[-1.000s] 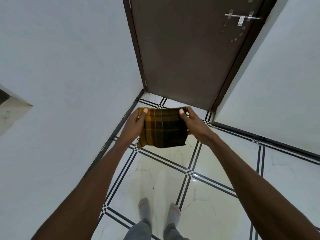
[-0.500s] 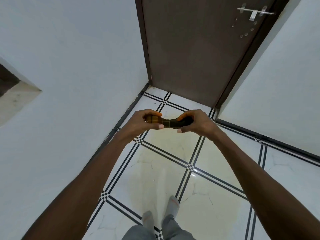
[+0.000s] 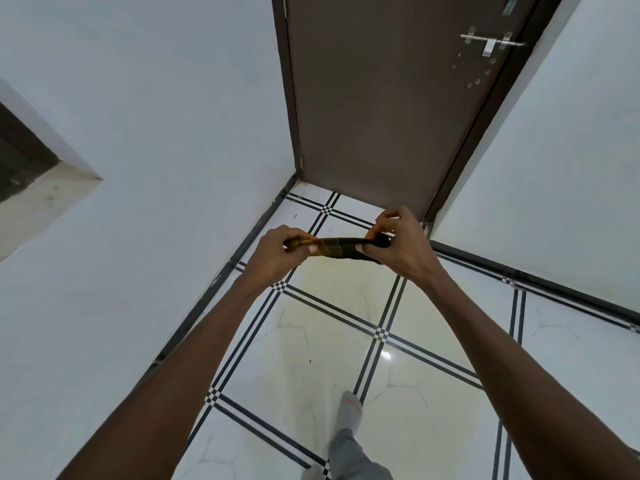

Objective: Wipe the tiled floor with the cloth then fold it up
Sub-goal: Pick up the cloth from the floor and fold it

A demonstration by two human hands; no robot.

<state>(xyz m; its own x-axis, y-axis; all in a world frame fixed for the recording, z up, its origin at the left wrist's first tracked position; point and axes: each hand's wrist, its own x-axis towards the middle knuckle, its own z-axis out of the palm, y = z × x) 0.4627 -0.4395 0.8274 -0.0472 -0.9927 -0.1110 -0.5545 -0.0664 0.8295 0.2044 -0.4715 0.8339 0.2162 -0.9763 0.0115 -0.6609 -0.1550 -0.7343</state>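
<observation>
A yellow and dark plaid cloth point(image 3: 337, 248) is held in the air at chest height, folded into a narrow flat band and seen nearly edge-on. My left hand point(image 3: 277, 254) pinches its left end between thumb and fingers. My right hand point(image 3: 403, 245) grips its right end, fingers curled over the top. Below lies the glossy white tiled floor point(image 3: 311, 358) with black double lines and small checkered crossings.
A brown door point(image 3: 381, 98) with a metal latch point(image 3: 490, 43) stands shut straight ahead. White walls close in on the left point(image 3: 156, 168) and right point(image 3: 571, 168). My grey-socked foot point(image 3: 351, 408) and trouser leg show at the bottom. A recessed ledge point(image 3: 41, 199) is in the left wall.
A second ago the cloth hung as a square facing me between both hands. It has since been folded down into a thin band, and my view has shifted a little.
</observation>
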